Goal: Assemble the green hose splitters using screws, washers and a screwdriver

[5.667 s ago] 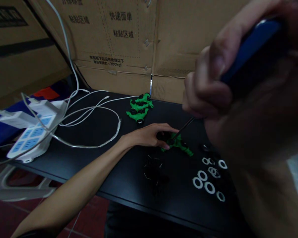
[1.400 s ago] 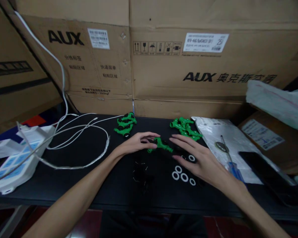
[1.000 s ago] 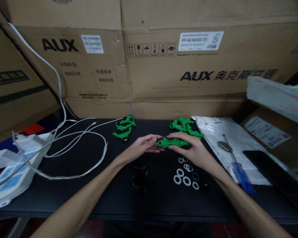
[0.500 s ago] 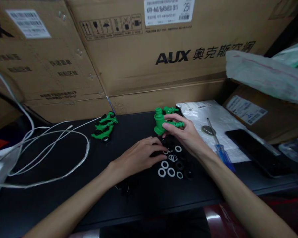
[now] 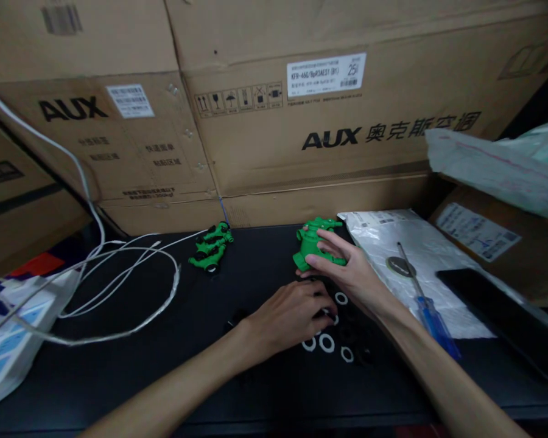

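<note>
cardboard (image 5: 265, 152) reads "aux"; right hand (image 5: 351, 267) clamps green fitting (image 5: 309, 244); left hand (image 5: 287, 313) has unclear grip.

The green fitting (image 5: 309, 246) mid-frame is looking like moulded plastic, smooth with a soft sheen. Below it, the white rings (image 5: 321, 340) are showing flat, matt faces. At right, the screwdriver (image 5: 422, 302) is pairing a metal shaft (image 5: 410, 271) with a clear, glossy plastic handle (image 5: 438, 328); the silvery mailer (image 5: 374, 234) is showing creased, shiny film. Across the top, the carton (image 5: 265, 152) is presenting matt cardboard.
</note>
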The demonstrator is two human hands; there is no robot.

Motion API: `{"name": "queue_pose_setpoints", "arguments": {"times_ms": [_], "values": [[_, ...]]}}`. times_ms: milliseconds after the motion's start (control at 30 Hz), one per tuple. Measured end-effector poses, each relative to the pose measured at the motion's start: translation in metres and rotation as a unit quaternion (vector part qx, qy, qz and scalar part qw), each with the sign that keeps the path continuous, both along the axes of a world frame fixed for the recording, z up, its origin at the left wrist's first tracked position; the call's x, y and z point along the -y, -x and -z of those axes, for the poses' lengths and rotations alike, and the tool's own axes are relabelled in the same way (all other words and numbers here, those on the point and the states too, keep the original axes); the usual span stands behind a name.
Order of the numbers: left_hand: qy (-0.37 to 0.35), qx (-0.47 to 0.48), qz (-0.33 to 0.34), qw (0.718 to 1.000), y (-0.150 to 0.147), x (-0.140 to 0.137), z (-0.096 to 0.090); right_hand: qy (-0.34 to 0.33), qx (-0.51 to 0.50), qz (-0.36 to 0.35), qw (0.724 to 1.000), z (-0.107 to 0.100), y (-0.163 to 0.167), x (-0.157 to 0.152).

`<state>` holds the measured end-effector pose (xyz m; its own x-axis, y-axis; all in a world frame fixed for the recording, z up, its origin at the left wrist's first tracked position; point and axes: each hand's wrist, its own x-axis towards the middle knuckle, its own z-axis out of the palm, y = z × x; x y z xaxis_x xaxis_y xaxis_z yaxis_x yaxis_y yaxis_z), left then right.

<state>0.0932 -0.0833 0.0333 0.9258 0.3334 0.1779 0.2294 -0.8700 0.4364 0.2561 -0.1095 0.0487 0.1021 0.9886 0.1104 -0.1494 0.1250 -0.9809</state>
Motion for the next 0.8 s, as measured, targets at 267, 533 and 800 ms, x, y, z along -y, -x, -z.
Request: {"name": "queue_pose_setpoints", "arguments": {"times_ms": [267,533,800], "values": [[0.149,0.077,-0.008,0.986,0.007,0.003,-0.010,0.037,0.009,-0.075,0.996,-0.015,0.007,-0.009],[0.283,0.305,-0.173,0.893,0.050,-0.022,-0.050,0.025,0.095,-0.115,0.988,-0.016,0.020,-0.029],[0.380,0.347,-0.206,0.832,0.068,-0.054,-0.015,0.038,0.178,-0.169,0.969,0.004,0.041,-0.021]]}}
